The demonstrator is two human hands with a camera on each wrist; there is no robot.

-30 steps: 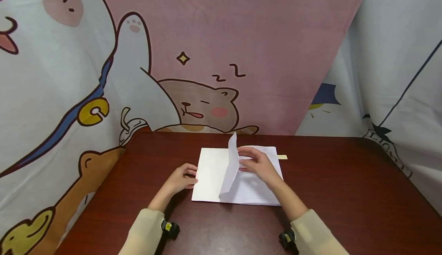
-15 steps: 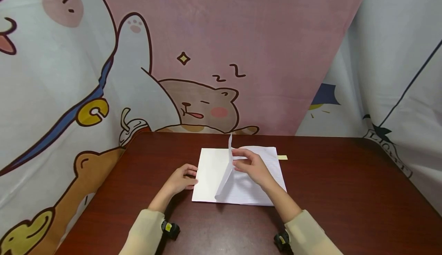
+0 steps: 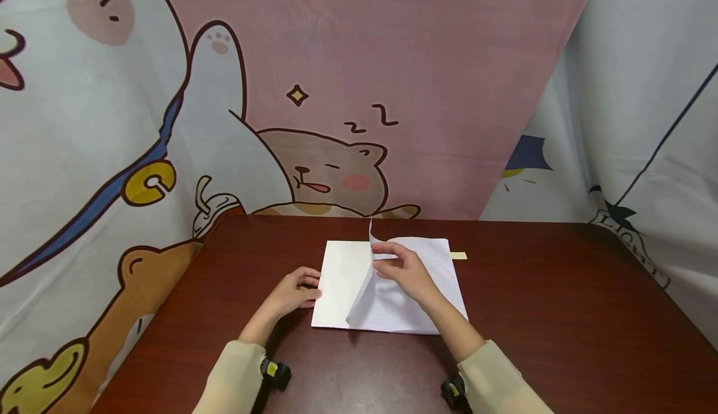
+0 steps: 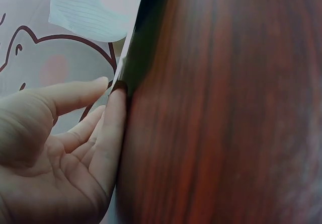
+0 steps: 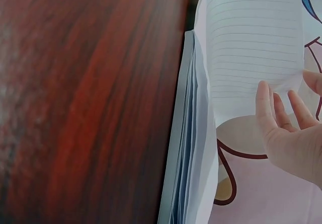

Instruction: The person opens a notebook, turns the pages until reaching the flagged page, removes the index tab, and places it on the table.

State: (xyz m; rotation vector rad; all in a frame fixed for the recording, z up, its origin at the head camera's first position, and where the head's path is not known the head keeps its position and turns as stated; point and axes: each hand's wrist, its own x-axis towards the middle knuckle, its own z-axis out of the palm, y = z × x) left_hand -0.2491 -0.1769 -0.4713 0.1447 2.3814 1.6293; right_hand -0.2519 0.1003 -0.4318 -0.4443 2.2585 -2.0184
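Apparently mid page-turn, a person has one open notebook (image 3: 339, 274) lying flat on a dark red-brown surface (image 3: 561, 295), with one lined page (image 5: 254, 43) raised upright near its middle. The right hand (image 3: 408, 272) touches that page from the right, its fingers fairly straight and slightly spread. The left hand (image 3: 293, 292) rests at the notebook's left edge, fingers loosely bent, with no clear pinch. Finishing the turn would likely call for guiding the page leftward and laying it flat. One pale yellow tab (image 3: 459, 255) pokes out right; two cream sleeves (image 3: 232, 380) cover the forearms.
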